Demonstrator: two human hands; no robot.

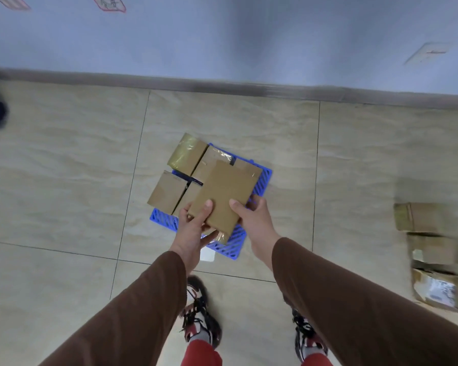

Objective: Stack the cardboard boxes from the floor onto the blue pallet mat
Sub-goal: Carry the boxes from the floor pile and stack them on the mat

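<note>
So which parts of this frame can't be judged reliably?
- Blue pallet mat, head view: mostly hidden by boxes, so free space is unclear.
- Held box: whether it rests on the boxes below or hovers cannot be told.
- Floor boxes at right: blurred, one cut by the edge; count uncertain.
- Wall labels: illegible.

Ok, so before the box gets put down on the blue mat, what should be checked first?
1. Both hands hold the box: ok. The left hand and right hand each have a grip on the held box, thumbs on top.
2. Box is over the blue mat: ok.
3. Boxes already on the mat sit flat: ok, as far as can be seen.
4. Free spot on the mat: cannot tell; the held box hides that part.
5. Feet clear of the mat: ok; the shoes stand behind it.
6. More boxes left on the floor: ok, some wait at the right.
</note>
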